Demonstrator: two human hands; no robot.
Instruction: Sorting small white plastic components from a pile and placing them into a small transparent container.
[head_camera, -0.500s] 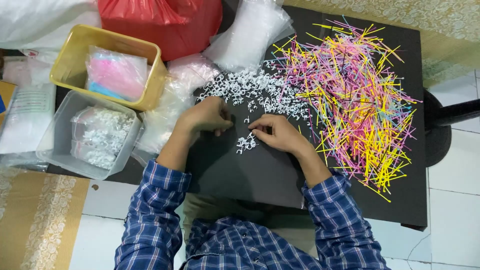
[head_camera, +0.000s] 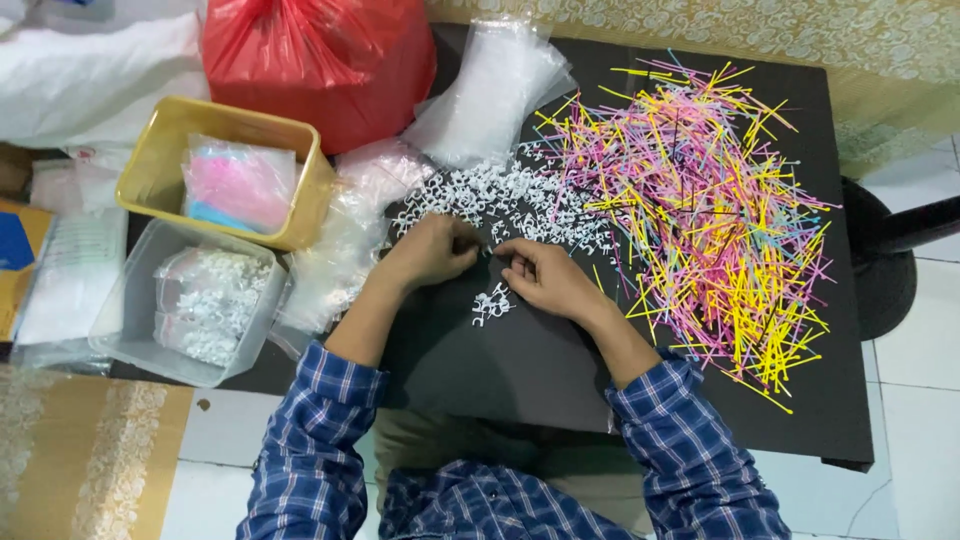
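Observation:
My left hand (head_camera: 432, 250) and my right hand (head_camera: 545, 278) rest close together on a black table (head_camera: 520, 370), fingertips almost meeting at the near edge of a heap of small white plastic pieces (head_camera: 500, 200). Both hands have curled fingers that pinch at white pieces; what lies inside them is hidden. A small cluster of white pieces (head_camera: 490, 305) lies just below the hands. To the right spreads a big pile of thin pink, yellow and blue sticks (head_camera: 700, 200).
A yellow tub (head_camera: 160, 165) holds a bag of pink and blue items. A clear tub (head_camera: 120, 330) holds bags of white pieces. A red plastic bag (head_camera: 320, 60) and clear bags (head_camera: 490, 90) sit at the back. A dark stool (head_camera: 885, 270) stands on the right.
Both hands stay at the edge of the white heap; the fingers have drawn a little closer together. The small cluster below them is unmoved.

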